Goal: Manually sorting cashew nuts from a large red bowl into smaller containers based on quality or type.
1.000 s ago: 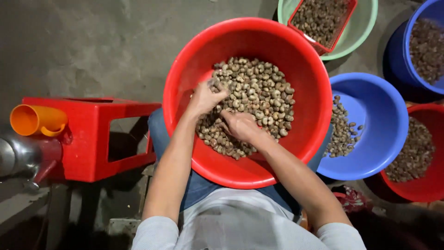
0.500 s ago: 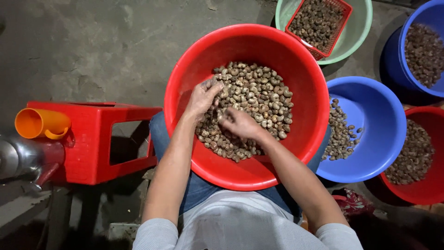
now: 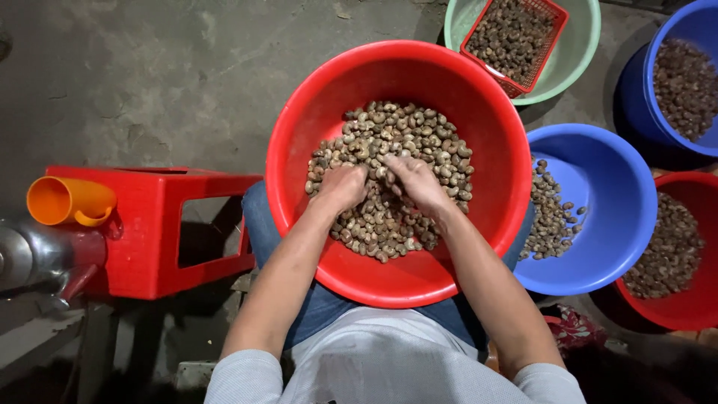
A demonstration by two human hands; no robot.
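Observation:
A big red basin rests on my lap, holding a heap of brown nuts in their shells. Both hands are down in the heap, side by side near its middle. My left hand has its fingers curled into the nuts. My right hand lies beside it with fingers bent over nuts; what either hand holds is hidden by the fingers.
A blue basin with some nuts sits to my right. Beyond are a red basin, a dark blue tub, and a green basin holding a red basket. At left stand a red stool, an orange funnel and metal machine.
Both hands drew together at the heap's middle; the left hand, spread open before, has curled its fingers into the nuts. The view shifted slightly.

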